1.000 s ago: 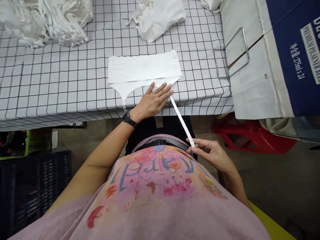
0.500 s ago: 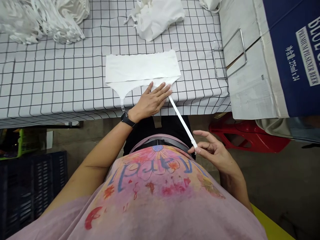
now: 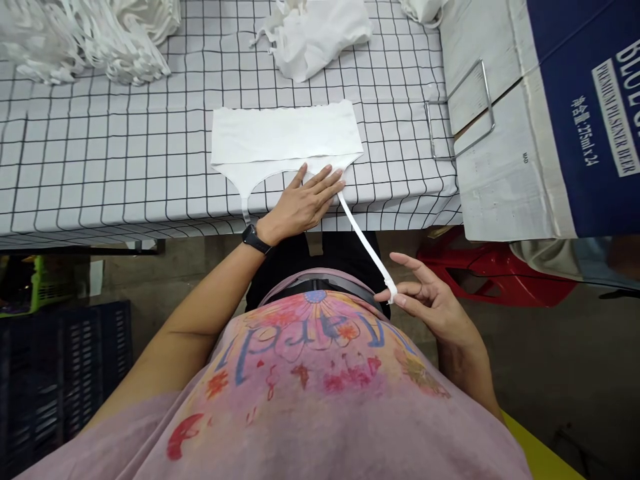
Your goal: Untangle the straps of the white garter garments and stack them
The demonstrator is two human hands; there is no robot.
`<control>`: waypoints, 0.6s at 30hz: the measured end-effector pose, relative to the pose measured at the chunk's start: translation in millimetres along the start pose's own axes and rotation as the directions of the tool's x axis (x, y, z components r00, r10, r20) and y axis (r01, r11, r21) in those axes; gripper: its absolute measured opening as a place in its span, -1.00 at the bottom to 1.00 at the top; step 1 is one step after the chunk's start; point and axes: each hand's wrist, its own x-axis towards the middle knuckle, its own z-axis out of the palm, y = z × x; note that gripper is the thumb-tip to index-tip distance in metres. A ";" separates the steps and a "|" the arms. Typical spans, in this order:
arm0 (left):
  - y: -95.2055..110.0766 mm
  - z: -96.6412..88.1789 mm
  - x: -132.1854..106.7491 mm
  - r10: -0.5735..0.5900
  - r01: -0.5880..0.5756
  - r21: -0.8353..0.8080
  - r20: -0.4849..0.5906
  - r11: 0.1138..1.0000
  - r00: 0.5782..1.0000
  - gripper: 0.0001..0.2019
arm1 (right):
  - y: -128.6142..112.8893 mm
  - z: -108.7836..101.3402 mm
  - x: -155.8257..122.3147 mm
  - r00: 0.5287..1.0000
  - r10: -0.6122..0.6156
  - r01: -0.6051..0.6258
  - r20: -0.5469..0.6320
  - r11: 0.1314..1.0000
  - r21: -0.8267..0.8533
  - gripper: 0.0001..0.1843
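A white strappy bra top [image 3: 287,133] lies flat near the table's front edge. My left hand [image 3: 305,203], with a black watch on the wrist, is pressed flat over its lower right part, fingers spread. One white strap [image 3: 367,247] runs from under those fingers over the edge towards my body, bowing slightly. My right hand [image 3: 425,293] has the strap's end loosely between thumb and index finger, its other fingers raised apart. The other strap [image 3: 245,208] drops over the edge by my left wrist.
Heaped white garments [image 3: 125,40] lie at the back left, and a crumpled white garment [image 3: 325,40] at the back middle. A metal wire frame [image 3: 487,100] leans at a cardboard box [image 3: 510,180] on the right. Below stands a red stool [image 3: 500,273]; a dark crate [image 3: 65,373] is lower left.
The strap has gone from taut and straight to slightly slack, its end bent at my right fingers. My left hand and the bra top have stayed put.
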 end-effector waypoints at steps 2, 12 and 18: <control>0.4 -0.4 -0.2 0.000 0.000 -0.003 -0.004 1.000 1.000 -0.51 | -1.5 0.7 0.2 1.000 0.000 0.000 -0.001 1.000 -0.002 -0.28; -3.2 3.5 0.7 0.017 -0.020 -0.070 -0.035 0.997 0.999 -0.49 | -8.6 0.5 5.4 0.998 -0.058 0.059 0.017 0.997 -0.049 -0.77; 13.7 -21.6 -28.6 -0.160 0.093 -0.184 -0.391 0.978 0.906 -0.61 | -10.1 2.1 17.4 0.998 -0.066 0.066 -0.010 0.997 -0.038 -0.71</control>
